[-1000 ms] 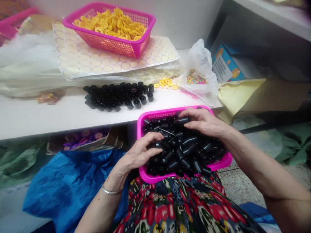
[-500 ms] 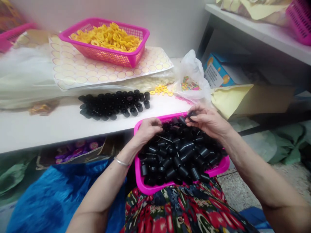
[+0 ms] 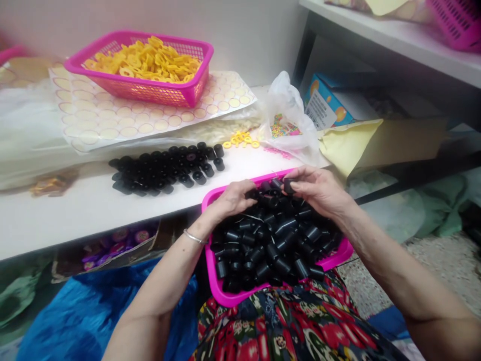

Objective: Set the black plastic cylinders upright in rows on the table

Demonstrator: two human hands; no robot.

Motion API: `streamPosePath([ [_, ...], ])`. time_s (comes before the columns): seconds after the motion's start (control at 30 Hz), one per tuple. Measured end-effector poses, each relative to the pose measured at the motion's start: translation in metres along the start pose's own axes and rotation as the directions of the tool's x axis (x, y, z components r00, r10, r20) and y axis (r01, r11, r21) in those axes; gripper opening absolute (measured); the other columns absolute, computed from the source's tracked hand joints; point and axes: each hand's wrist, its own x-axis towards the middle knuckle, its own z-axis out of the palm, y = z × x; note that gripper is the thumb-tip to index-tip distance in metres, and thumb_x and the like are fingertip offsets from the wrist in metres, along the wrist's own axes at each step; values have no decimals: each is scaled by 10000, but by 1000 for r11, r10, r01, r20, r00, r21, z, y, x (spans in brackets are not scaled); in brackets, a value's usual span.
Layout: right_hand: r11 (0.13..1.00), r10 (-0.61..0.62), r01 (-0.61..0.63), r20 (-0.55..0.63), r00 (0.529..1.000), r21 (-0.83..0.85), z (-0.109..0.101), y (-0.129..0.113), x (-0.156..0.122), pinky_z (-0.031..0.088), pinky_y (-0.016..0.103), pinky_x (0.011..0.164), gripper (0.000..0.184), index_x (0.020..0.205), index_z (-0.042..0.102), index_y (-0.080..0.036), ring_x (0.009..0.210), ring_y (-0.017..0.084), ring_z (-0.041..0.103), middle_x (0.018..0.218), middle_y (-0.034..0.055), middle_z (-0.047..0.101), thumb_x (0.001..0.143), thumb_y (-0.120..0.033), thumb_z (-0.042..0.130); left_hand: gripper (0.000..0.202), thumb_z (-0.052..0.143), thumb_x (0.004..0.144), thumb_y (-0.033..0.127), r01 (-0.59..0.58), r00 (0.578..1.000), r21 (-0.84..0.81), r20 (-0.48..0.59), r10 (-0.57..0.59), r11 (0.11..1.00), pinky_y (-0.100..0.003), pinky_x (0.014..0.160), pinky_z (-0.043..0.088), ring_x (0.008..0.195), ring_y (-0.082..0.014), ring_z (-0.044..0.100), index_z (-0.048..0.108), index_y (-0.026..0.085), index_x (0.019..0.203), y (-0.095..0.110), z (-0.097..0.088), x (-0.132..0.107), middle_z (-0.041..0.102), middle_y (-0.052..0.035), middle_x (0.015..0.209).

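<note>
A pink plastic basket [image 3: 221, 299] filled with short black plastic cylinders [image 3: 287, 228] rests on my lap. At its far left part, my left hand [image 3: 235, 198] has thumb and fingers closed around a black cylinder [image 3: 252, 194]. My right hand [image 3: 319, 189] pinches another black cylinder [image 3: 289, 186] over the basket's far edge. The two hands are a short way apart. On the white table [image 3: 165, 213] beyond the basket, many more black cylinders [image 3: 161, 170] stand grouped close together in rows.
A pink basket of yellow rings [image 3: 145, 60] sits on printed sheets [image 3: 135, 118] at the back. Loose yellow rings [image 3: 241, 139] and a white plastic bag [image 3: 285, 115] lie nearby. To the right are a blue box [image 3: 326, 103] and a shelf [image 3: 398, 37]. A blue bag [image 3: 105, 311] is below left.
My left hand has shifted slightly right and now shows a black cylinder between its fingertips. The cylinder in my right hand has been turned and lowered a little. The view has shifted slightly.
</note>
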Motion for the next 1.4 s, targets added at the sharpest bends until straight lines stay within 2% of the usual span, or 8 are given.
streamPosePath([
  [0.2, 989, -142, 144, 84, 986, -22, 25, 4, -4, 514, 320, 788, 361, 941, 640, -183, 812, 160, 651, 850, 18, 681, 604, -186, 770, 264, 697, 635, 215, 224, 947, -310, -155, -281, 924, -220, 565, 431, 602, -120, 553, 726, 160, 891, 26, -7, -17, 667, 9, 715],
  [0.37, 938, -318, 335, 159, 935, -92, 43, 12, 1, 488, 300, 821, 338, 961, 651, -198, 884, 147, 598, 944, 12, 621, 646, -233, 768, 359, 741, 593, 201, 186, 948, -421, -161, -274, 888, -225, 627, 470, 670, -135, 600, 704, 149, 946, 48, -11, -23, 682, -3, 742],
  [0.73, 875, -274, 400, 401, 874, -273, 44, 12, 5, 471, 341, 861, 295, 1039, 681, -220, 936, 178, 594, 985, 30, 627, 745, -225, 702, 629, 772, 553, 191, 221, 960, -482, -45, -276, 848, -177, 512, 411, 553, -90, 548, 511, 157, 1124, 60, -16, -27, 596, 48, 660],
  [0.9, 582, -112, 591, 664, 739, -559, 48, 2, 0, 406, 422, 999, 459, 1317, 527, -213, 1162, 237, 510, 1237, 110, 567, 864, -270, 577, 658, 753, 557, 188, 202, 955, -500, -90, -282, 842, -213, 580, 470, 689, -150, 628, 505, 154, 1165, 54, -11, -31, 674, -14, 798],
  [1.03, 404, 116, 623, 714, 691, -669, 50, -1, -5, 213, 515, 1131, 832, 1478, 236, -173, 1415, 311, 192, 1528, 166, 240, 810, -493, 614, 664, 743, 540, 173, 228, 912, -395, -233, -338, 890, -243, 685, 497, 721, -153, 634, 559, 145, 1177, 39, -10, -40, 693, -13, 786],
  [1.13, 424, -4, 528, 582, 813, -736, 42, -4, 1, 233, 517, 1124, 804, 1448, 314, -192, 1410, 314, 217, 1524, 152, 259, 784, -514, 631, 459, 740, 566, 257, 266, 788, -321, -470, -397, 909, -245, 666, 493, 669, -142, 616, 681, 154, 1009, 19, -20, -53, 692, -12, 764],
  [1.3, 500, -357, 423, 265, 896, -756, 18, -17, 20, 478, 399, 862, 332, 1044, 657, -153, 1028, 262, 592, 1101, 104, 647, 782, -357, 646, 377, 721, 573, 327, 474, 385, -282, -785, -485, 834, -260, 637, 481, 647, -152, 600, 707, 139, 900, -36, -49, -76, 667, -10, 734],
  [1.4, 478, -226, 353, 276, 934, -804, 6, -20, 23, 457, 313, 698, 170, 806, 674, -132, 767, 188, 591, 768, 45, 647, 786, -290, 615, 370, 701, 595, 368, 611, 319, -188, -831, -456, 769, -277, 675, 475, 669, -164, 598, 705, 153, 895, -67, -52, -80, 660, -10, 738],
])
